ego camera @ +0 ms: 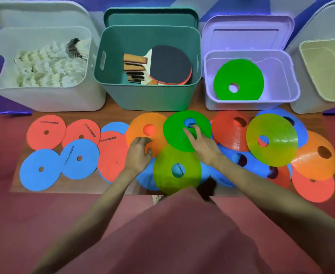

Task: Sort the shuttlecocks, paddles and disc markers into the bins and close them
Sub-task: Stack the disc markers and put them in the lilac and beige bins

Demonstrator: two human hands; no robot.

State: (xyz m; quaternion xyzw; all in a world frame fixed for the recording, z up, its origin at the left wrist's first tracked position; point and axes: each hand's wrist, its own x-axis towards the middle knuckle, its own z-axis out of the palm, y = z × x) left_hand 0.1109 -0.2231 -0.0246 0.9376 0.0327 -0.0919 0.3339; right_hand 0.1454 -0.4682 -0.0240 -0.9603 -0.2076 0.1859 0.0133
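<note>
Nearest the person, a pink cloth covered the lap, and two bare arms reached out over it to the table. The left hand rested on an orange disc with its fingers loosely bent, holding nothing that could be seen. The right hand lay on a green disc, with fingertips hooked at the hole in its middle, so it seemed to be pinching that disc to lift it. Many more discs, red, blue, orange and yellow-green, lay spread and piled across the table, some on top of others. Farther back stood the bins, all open with lids up. The white bin on the left held shuttlecocks. The teal bin held paddles. The purple bin held one green disc already. A cream bin stood far right, and what was in it could not be seen. The green disc lay over other discs, so lifting it could drag a neighbor along or push one off the table's near edge. The thin disc could also slip from the fingers, since only the hole's rim was held.
</note>
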